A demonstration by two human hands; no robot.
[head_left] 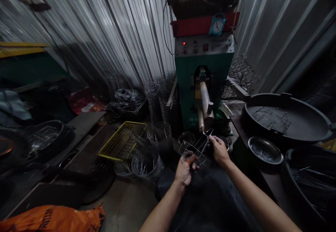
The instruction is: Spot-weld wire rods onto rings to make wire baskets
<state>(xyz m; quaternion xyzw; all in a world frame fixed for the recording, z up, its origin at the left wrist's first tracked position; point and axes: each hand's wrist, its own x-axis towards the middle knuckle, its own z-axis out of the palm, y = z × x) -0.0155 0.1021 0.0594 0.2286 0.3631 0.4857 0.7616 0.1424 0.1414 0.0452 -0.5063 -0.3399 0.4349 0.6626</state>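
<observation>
My left hand (pixel 185 169) is closed around the near edge of a small wire grid (pixel 197 149), with an orange finger cover showing on one finger. Pinched on the grid's far right side, my right hand (pixel 218 149) holds a thin wire piece up against the electrode tip (pixel 205 131) of a green spot-welding machine (pixel 203 67). The grid is tilted, its far corner at the electrode.
A large black tray (pixel 288 118) with a wire piece and a steel bowl (pixel 265 150) of small wires lie to the right. Round wire baskets (pixel 147 162), a yellow wire rack (pixel 122 141) and coils crowd the floor at left. An orange bag (pixel 52 218) lies bottom left.
</observation>
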